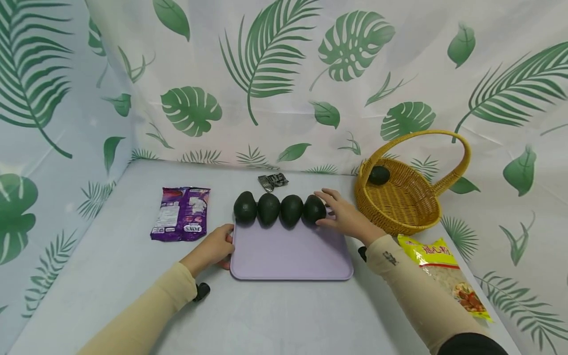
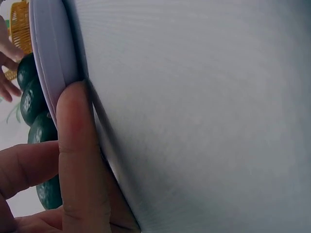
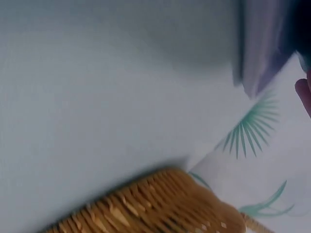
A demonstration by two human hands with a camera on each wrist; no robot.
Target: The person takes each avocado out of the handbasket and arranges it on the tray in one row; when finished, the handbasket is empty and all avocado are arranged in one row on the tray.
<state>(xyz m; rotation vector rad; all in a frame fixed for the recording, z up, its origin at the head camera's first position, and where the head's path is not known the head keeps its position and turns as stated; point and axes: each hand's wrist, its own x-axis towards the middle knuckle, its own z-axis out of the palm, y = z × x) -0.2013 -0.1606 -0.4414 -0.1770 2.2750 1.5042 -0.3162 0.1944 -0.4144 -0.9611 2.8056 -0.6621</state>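
Note:
A lilac tray lies on the table with several dark green avocados standing in a row along its far edge. My left hand holds the tray's left edge; the left wrist view shows its fingers at the rim, one partly beneath. At the right end of the row, my right hand is spread around the last avocado, thumb on the near side and fingers on the far side. In the right wrist view only a fingertip of that hand shows, at the right border.
A yellow wicker basket with one avocado inside stands at the right. Beside my right sleeve lies a yellow food packet. A purple snack bag is on the left, and small dark wrapped packets lie behind the tray.

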